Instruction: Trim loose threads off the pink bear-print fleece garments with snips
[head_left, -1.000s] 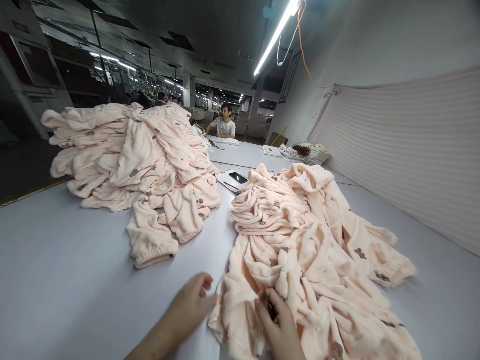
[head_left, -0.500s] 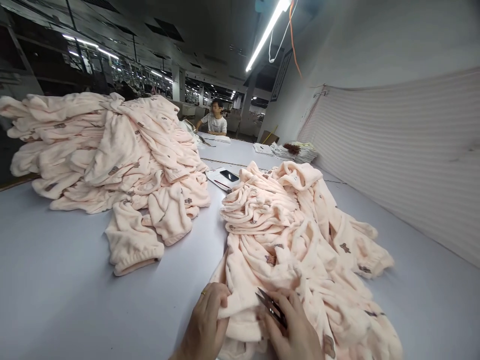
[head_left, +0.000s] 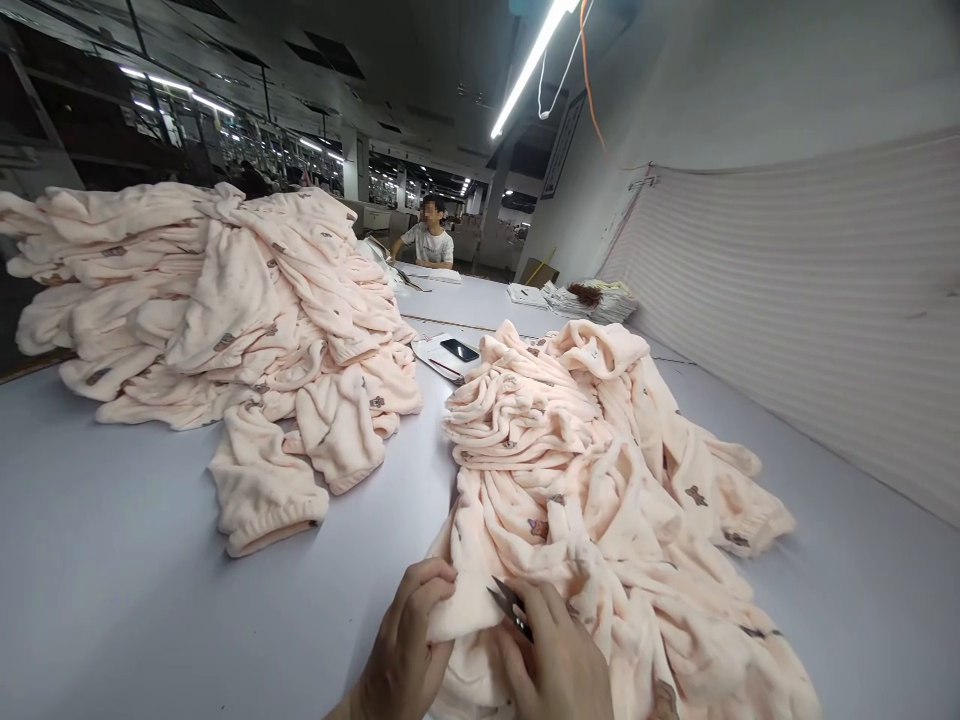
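At the near end of the right-hand pile, a pale pink fleece garment lies partly spread on the tabletop, its edge lifted a little. The left hand has its fingers clamped on that edge, thumb below and the others curled over. Just beside it, the right hand grips a pair of dark metal snips, fingers closed around the handles; the blades, slightly parted, point toward the left hand and lie over the cloth.

Behind both hands rises the right-hand pile, folded and heaped, with small brown prints and a cuffed end reaching out to the right. Well apart on the left stands a larger pile of the same fleece, a gathered cuff hanging forward from it. Between the piles, farther back, a dark phone rests on white papers. Beyond, a person in a white shirt sits at the far side. Striped cloth covers the right wall; a lit tube lamp hangs above.
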